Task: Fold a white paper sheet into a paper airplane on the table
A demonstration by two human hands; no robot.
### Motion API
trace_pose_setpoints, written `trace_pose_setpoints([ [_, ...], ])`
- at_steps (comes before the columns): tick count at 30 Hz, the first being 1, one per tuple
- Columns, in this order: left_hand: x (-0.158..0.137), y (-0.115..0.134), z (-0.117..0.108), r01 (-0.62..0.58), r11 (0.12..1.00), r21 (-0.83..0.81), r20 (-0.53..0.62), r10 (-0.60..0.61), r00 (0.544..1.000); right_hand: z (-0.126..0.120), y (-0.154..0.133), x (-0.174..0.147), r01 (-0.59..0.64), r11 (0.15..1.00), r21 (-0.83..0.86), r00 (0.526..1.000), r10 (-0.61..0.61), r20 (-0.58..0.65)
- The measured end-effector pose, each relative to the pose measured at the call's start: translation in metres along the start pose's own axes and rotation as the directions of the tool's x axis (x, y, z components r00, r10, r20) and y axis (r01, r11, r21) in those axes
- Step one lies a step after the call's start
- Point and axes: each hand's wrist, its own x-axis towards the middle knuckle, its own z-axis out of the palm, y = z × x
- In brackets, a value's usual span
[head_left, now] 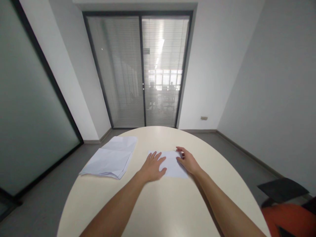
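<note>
The table (165, 207) holds paper (172, 168) beneath the left hand (153, 167).

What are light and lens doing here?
Head view: bright glare shows through the right-hand slatted grey blind; the round cream tabletop has a soft sheen; the white paper sheet under the bare left hand shows faint edges; the pale grey right wall leans outward, suggesting wide-angle distortion.

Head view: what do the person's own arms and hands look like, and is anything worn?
The left forearm and right forearm are bare, with no sleeves, watch or bracelet showing. The left hand and right hand are ungloved; no ring can be made out.
</note>
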Motion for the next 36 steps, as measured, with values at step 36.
trace_pose_setpoints([
  [36, 0.007, 0.004, 0.012, 0.3, 0.944, 0.139, 0.004, -0.304, 0.953, -0.002, -0.036, -0.014, 0.197, 0.781, -0.593, 0.978, -0.198, 0.064],
])
